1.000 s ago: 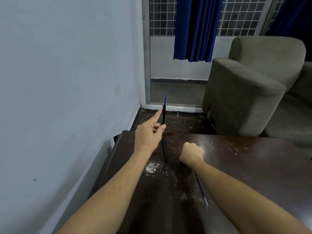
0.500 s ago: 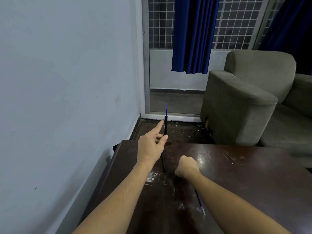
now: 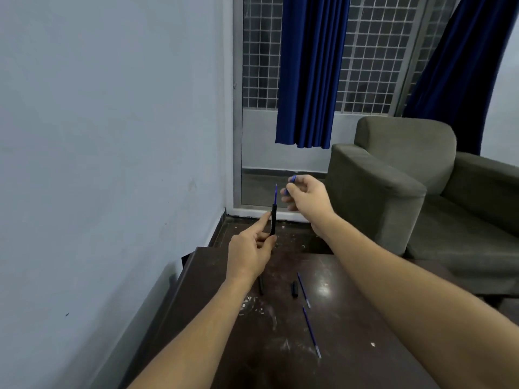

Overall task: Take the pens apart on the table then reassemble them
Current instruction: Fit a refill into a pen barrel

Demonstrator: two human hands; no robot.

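The left hand [image 3: 250, 254] pinches the black pen barrel [image 3: 273, 220] upright by its lower end, while the right hand [image 3: 306, 195] pinches a small blue piece [image 3: 292, 179] just beside the protruding refill [image 3: 276, 193].

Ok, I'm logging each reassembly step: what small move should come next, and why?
Probably lower the right hand, which pinches a small blue piece, onto the refill tip standing out of the black barrel that the left hand holds upright; the piece sits beside the tip, not yet on it.
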